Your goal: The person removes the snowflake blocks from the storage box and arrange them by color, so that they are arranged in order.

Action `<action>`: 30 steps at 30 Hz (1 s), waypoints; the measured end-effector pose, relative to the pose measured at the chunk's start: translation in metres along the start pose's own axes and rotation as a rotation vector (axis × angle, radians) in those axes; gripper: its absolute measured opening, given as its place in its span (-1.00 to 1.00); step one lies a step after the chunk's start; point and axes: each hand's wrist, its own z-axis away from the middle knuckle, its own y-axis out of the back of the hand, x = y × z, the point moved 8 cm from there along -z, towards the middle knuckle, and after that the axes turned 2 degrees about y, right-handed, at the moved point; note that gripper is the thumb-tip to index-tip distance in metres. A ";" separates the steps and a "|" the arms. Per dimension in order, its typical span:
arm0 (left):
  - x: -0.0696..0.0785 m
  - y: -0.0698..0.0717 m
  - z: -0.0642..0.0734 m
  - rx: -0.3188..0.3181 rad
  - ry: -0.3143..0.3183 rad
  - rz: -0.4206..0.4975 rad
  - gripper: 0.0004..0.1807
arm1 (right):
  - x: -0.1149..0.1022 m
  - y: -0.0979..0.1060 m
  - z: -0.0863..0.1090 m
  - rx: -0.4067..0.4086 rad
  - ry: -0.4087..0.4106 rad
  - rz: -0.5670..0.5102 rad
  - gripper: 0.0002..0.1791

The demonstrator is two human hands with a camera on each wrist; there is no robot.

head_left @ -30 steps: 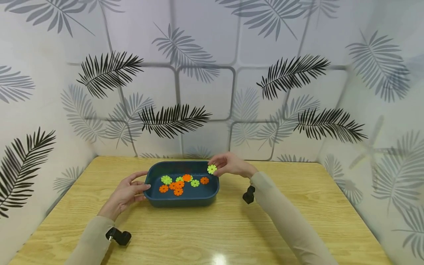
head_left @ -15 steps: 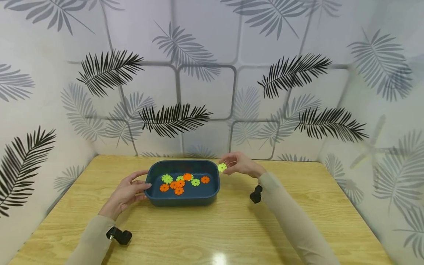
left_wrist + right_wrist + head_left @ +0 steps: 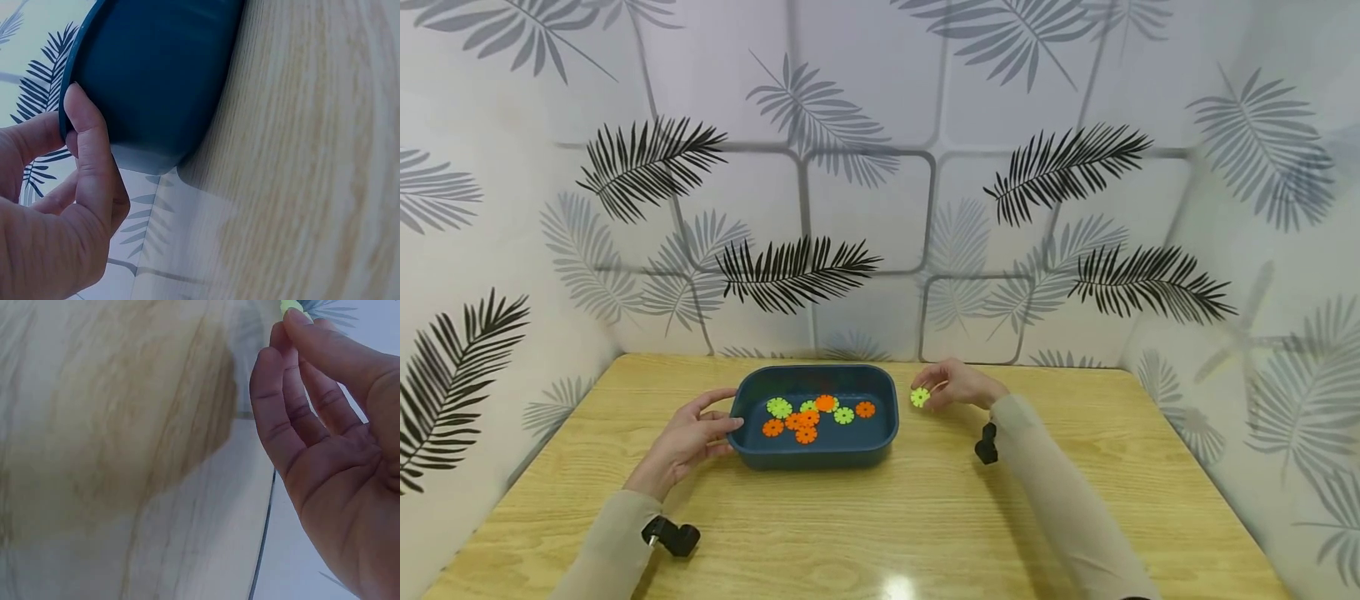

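Observation:
A dark blue basin (image 3: 812, 460) stands on the wooden table, holding several orange notched discs (image 3: 772, 427) and yellow-green ones (image 3: 779, 407). My left hand (image 3: 688, 437) grips its left end, with the thumb over the rim; the left wrist view shows the finger and thumb on either side of the basin's edge (image 3: 70, 69). To the right of the basin, my right hand (image 3: 958, 385) pinches a yellow-green notched disc (image 3: 920, 397) between thumb and fingertips, close over the table. Only a sliver of that disc (image 3: 291, 306) shows at the top of the right wrist view.
The light wood table (image 3: 850, 533) reaches back to a leaf-patterned wall covering (image 3: 865, 317), which also closes in both sides. Black camera mounts (image 3: 672, 536) sit at both wrists, over beige sleeves.
My right hand has carried the yellow-green disc from over the basin's right end out past the rim, then down toward the table. The left hand and the basin have stayed put.

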 end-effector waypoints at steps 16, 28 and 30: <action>-0.001 -0.001 0.000 0.000 -0.005 -0.014 -0.22 | 0.010 -0.003 -0.011 0.004 -0.007 0.138 -0.61; -0.001 0.000 -0.001 0.012 0.002 -0.009 -0.20 | 0.009 -0.002 -0.011 0.000 0.013 0.231 -0.61; -0.001 0.001 -0.001 0.015 0.001 -0.014 -0.21 | 0.009 -0.002 -0.012 0.006 0.022 0.241 -0.62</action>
